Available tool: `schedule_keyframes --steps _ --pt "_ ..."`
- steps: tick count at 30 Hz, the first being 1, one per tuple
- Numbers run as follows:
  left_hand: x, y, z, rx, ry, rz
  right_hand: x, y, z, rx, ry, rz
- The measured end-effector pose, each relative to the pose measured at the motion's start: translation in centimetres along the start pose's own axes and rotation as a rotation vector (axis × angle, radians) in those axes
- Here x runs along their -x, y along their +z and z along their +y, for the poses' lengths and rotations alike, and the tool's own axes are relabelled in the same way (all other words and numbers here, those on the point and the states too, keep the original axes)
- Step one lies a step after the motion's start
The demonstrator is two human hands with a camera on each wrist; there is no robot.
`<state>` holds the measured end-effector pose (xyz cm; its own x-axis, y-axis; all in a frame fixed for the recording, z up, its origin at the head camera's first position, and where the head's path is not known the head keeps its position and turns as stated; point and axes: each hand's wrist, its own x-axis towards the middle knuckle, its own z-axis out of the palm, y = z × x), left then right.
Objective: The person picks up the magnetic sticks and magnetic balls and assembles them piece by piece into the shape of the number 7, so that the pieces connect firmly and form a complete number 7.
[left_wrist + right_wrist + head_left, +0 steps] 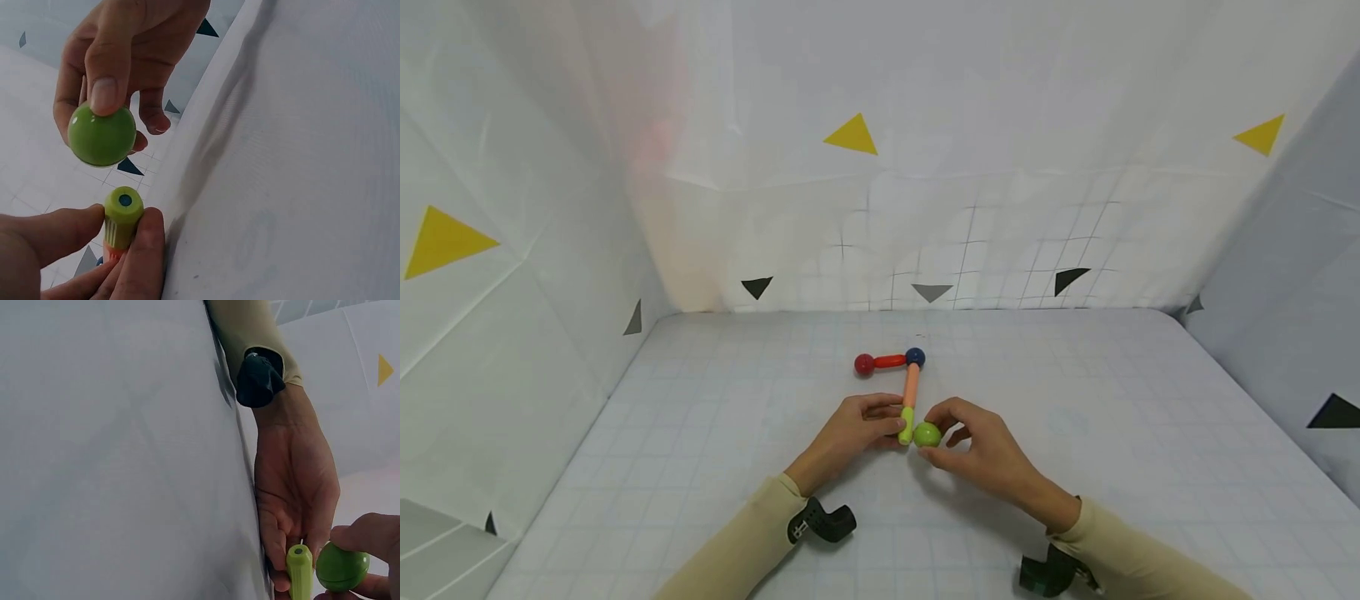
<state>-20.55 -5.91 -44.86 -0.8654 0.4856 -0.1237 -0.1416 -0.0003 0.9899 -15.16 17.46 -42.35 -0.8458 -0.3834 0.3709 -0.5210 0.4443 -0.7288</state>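
Pinched between thumb and fingers of my left hand (853, 432) is a yellow-green rod (906, 426), its near end showing a small round dark inset in the left wrist view. An orange rod (912, 385) continues from it to a dark blue ball (915, 357). From that ball a red rod (891, 361) runs left to a red ball (864, 364). My right hand (981, 442) holds a green ball (102, 134) by thumb and fingertips, just off the yellow-green rod's free end. In the left wrist view a gap shows between ball and rod.
The pieces lie on a table with a white gridded cover (715, 400). White sheets with yellow triangles (853, 135) and dark ones stand behind and at both sides. A dark wrist camera (824, 522) sits on the left sleeve, another (1045, 573) on the right.
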Motion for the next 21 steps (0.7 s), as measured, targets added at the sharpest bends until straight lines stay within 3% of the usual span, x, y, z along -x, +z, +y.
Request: schedule_keyframes --steps 14,21 --pt "-0.1 0.0 0.2 -0.041 -0.015 0.011 0.4 1.5 -0.4 -0.052 -0.034 -0.100" --pt "0.1 0.0 0.1 -0.065 -0.017 0.021 0.2 2.2 -0.4 -0.047 -0.039 -0.113"
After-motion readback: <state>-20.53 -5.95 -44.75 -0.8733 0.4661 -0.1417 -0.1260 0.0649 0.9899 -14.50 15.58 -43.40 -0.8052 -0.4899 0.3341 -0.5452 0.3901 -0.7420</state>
